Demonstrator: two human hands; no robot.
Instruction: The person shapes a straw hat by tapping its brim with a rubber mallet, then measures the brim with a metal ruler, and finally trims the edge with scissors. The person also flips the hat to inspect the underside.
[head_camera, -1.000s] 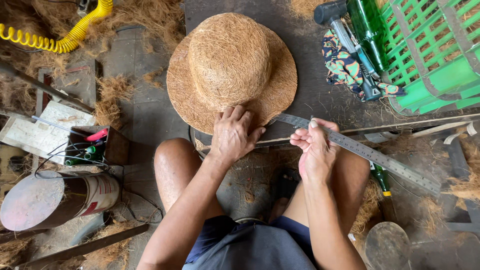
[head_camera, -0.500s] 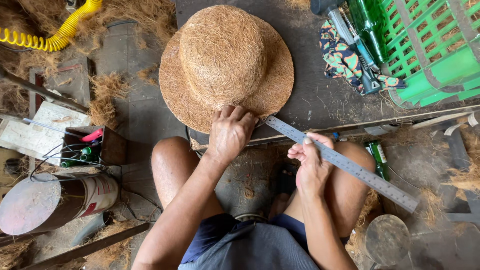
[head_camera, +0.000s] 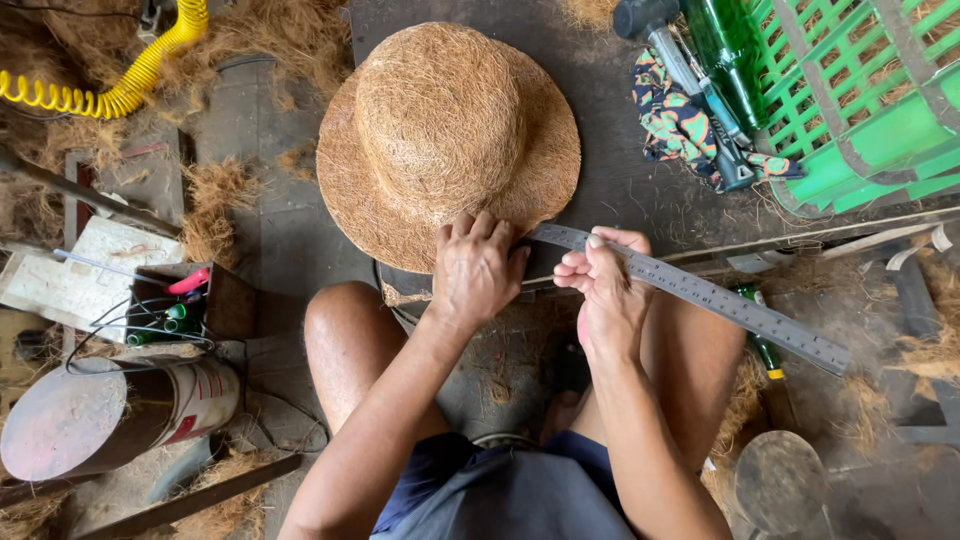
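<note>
The hat (head_camera: 450, 140) is woven of coarse, tan coconut-like fibre, with a rounded crown and a wide, flat brim whose edge is a little ragged. It sits crown-up on a dark surface (head_camera: 620, 170). The left hand (head_camera: 478, 268) presses down flat on the near edge of the hat's brim, fingers spread over the fibre. The ruler (head_camera: 700, 292) is a long, grey metal strip with fine marks along it. One end touches the hat's near brim just beside the left hand; from there it slants away to the right of the hat. The right hand (head_camera: 605, 290) pinches it close to the hat's brim.
</note>
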